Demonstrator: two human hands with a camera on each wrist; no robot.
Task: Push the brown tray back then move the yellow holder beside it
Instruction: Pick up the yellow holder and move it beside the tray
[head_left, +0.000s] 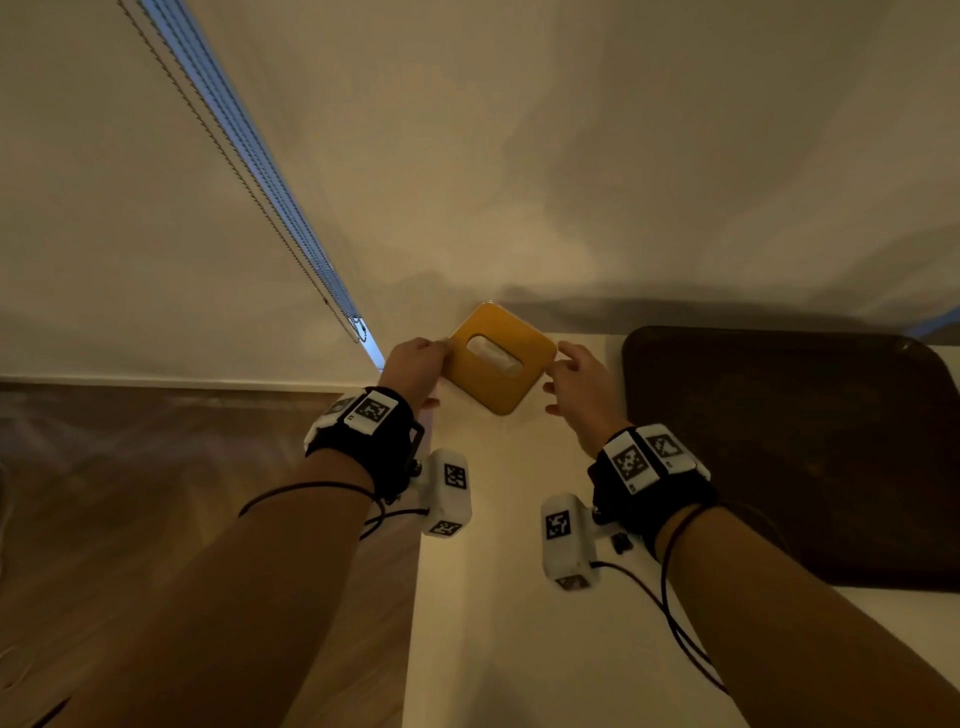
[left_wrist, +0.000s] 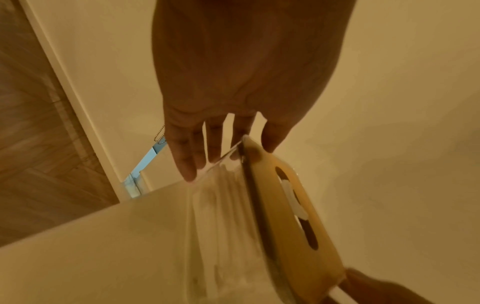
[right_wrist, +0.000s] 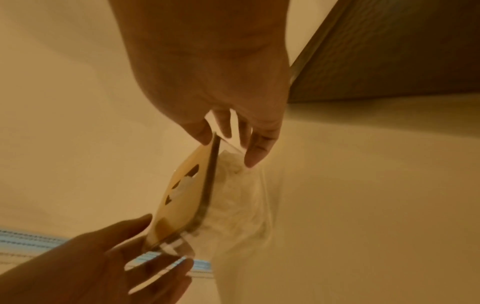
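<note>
Sitting cornerwise, the square yellow holder (head_left: 501, 358), clear-walled, slot diagonal, is gripped by left hand (head_left: 415, 371) and right hand (head_left: 582, 387) beside the dark brown tray (head_left: 810, 457).

a dim room in warm yellowish light. a pale cream wall (head_left: 571, 156) fills the upper part of the head view, crossed by soft shadows. a roller blind (head_left: 78, 208) covers the left side, with a thin strip of blue daylight (head_left: 249, 171) showing along its edge and a beaded pull chain (head_left: 357, 327) hanging beside it. below the blind runs a white skirting board (head_left: 156, 382), and under that a wood-grain floor (head_left: 156, 519). a white tabletop (head_left: 493, 649) stretches from the wall toward the viewer.
</note>
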